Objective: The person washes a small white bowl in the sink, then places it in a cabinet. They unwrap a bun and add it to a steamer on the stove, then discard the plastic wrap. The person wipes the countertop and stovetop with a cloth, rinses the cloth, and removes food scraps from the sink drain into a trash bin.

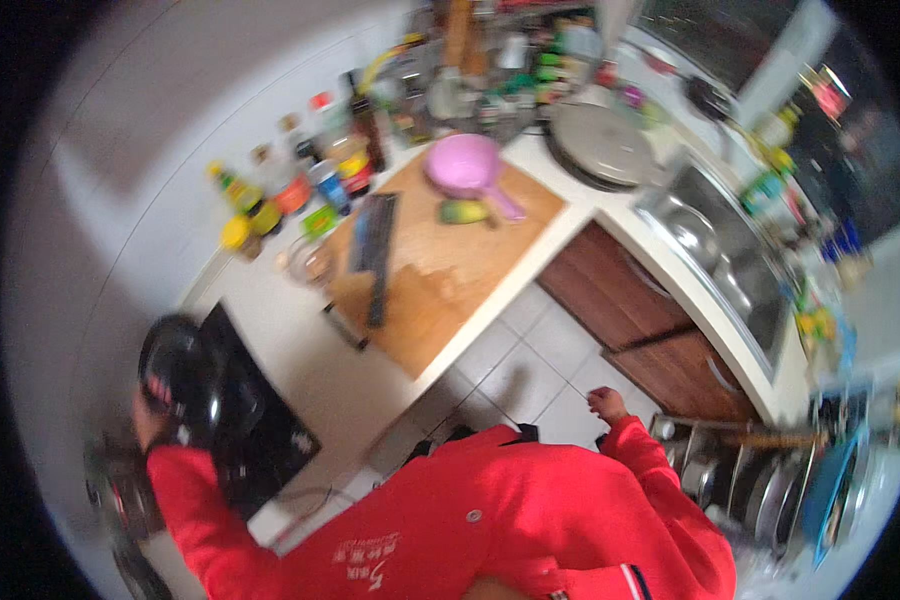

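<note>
Bottles (345,155) stand far left beside a board (480,265) bearing a pink scoop (463,165), with a sink (762,330) far right. The black pot (183,368) sits near left by the cooktop (270,435), touching the left hand (148,417), whose grip I cannot tell; the right hand (606,404), curled closed, hangs well apart above the floor (517,385).

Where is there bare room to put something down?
The white counter between the black cooktop and the wooden board looks bare. Also free, but wet-looking: the board's near end, beside the long dark object. Bottles crowd along the wall.
</note>
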Tool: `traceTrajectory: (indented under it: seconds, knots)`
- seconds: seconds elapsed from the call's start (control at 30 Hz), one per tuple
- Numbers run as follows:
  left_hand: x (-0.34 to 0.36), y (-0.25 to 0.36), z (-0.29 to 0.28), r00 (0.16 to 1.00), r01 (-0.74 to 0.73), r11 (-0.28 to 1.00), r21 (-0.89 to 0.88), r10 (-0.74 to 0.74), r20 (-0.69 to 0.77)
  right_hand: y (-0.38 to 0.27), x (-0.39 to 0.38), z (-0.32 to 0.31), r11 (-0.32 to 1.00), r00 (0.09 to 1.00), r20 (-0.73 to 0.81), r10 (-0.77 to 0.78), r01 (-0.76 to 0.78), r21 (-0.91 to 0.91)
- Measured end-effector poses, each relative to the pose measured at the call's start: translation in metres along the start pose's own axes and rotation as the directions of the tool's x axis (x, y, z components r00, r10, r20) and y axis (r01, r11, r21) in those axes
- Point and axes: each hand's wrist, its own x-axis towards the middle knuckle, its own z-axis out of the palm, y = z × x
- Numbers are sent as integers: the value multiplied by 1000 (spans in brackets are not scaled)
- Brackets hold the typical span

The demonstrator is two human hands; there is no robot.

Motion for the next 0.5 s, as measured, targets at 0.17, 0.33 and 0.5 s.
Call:
traceTrajectory:
  seconds: [0.17,0.33,0.5]
  knots:
    - [19,16,18,978,-44,753,656,167,-126,8,14,-5,1000,998,-53,-24,23,-15]
    - [60,66,70,766,218,464,859,464,-445,-17,21,-28,953,957,-204,-204,242,184]
    - [77,93,195,600,125,568,814,610,-518,-59,32,-131,887,916,-213,-339,387,251]
